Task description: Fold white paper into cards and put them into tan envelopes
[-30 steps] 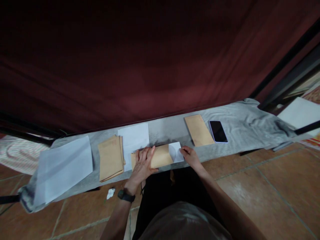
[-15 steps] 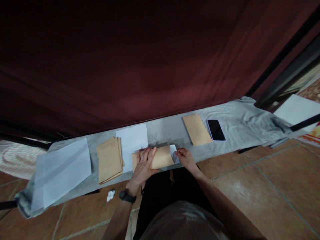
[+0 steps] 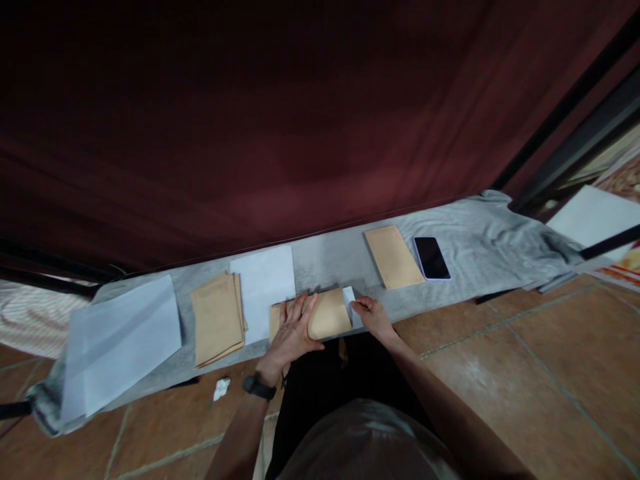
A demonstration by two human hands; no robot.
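Observation:
A brown envelope [image 3: 331, 315] lies lengthwise near the front edge of the cloth-covered bench. My left hand [image 3: 294, 332] rests spread and flat on its left part, pressing it down. From the envelope's right end a strip of white paper [image 3: 349, 297] sticks out. My right hand [image 3: 373, 317] pinches the outer end of that paper between thumb and fingers. Most of the paper is hidden inside the envelope. Just left of my left hand are a white sheet [image 3: 265, 283] and a stack of brown envelopes [image 3: 216, 323].
Larger white sheets [image 3: 127, 340] lie at the bench's left end. Another brown envelope [image 3: 394, 257] and a phone [image 3: 432, 258] lie to the right on the grey cloth [image 3: 500, 233]. Behind hangs a dark red curtain [image 3: 300, 147]. A crumpled tissue [image 3: 221, 389] is on the tiled floor.
The envelope has shifted slightly right under my left hand. Less of the white paper shows at its right end, while my right hand keeps its pinch in nearly the same place.

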